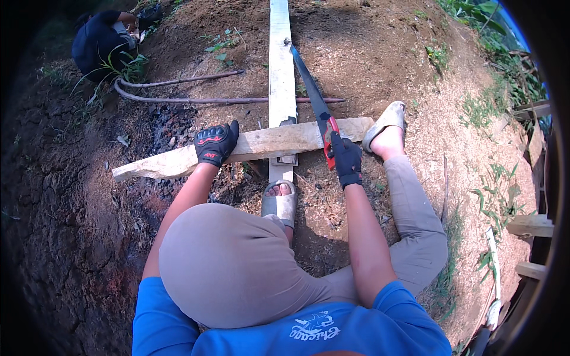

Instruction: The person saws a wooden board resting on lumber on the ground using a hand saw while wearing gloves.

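Nearest, the left sandal (286,207) stands at the near end of a long plank (281,71), seemingly on top of it. A little farther, a rough piece of timber (279,142) lies crosswise over this plank, both its ends reaching out beyond the sides. The left hand (217,143), in a black glove, holds the timber on its left part, the fingers seeming to bend over the far edge. The right hand (347,157), also gloved, is closed around the red handle of a saw (313,92); whether the teeth touch the wood, I cannot tell. In my judgement, the timber could rock or turn, because its support is narrow and its shape uneven; then the blade could jump sideways, and the right sandal (380,135), close to the timber's right end, would be in danger. The left arm reaches forward with the back of the hand upward; the right arm is almost straight, its wrist roughly in line with the forearm. Beyond, a bent stick (190,100) lies on the ground, and farthest a person (98,47) in dark clothes is crouching.
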{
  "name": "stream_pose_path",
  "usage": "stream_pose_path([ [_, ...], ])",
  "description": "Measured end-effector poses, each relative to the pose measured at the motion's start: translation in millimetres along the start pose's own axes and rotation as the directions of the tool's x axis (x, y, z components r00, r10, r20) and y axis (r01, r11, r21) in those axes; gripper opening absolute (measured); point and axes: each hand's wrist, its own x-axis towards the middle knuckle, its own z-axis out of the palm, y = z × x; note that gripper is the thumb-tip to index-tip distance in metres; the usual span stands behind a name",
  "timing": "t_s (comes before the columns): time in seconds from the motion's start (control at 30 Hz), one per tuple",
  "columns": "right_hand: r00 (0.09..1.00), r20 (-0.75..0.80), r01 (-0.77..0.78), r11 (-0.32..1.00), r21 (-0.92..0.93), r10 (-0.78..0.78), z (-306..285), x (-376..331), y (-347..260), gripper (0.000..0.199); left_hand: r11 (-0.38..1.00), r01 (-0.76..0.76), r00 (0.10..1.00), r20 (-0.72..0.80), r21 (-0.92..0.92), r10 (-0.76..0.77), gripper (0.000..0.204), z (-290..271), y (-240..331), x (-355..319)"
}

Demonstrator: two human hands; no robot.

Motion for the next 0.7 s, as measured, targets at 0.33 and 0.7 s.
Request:
stream_pose_path([
  [0.33, 1.000, 0.003, 0.013, 0.998, -0.056, -0.013, -11.1, 1.3, -7.8, 0.073, 0.980, -0.130, 0.990, -0.029, 0.153, 0.135, 0.038, 31.5, -18.6, 9.6],
  [0.7, 0.976, -0.097, 0.195, 0.980, -0.029, -0.197, -19.1, -16.5, 19.9, 0.068, 0.862, -0.345, 0.927, -0.010, 0.371, 0.375, 0.037, 51.5, -26.8, 14.1],
])
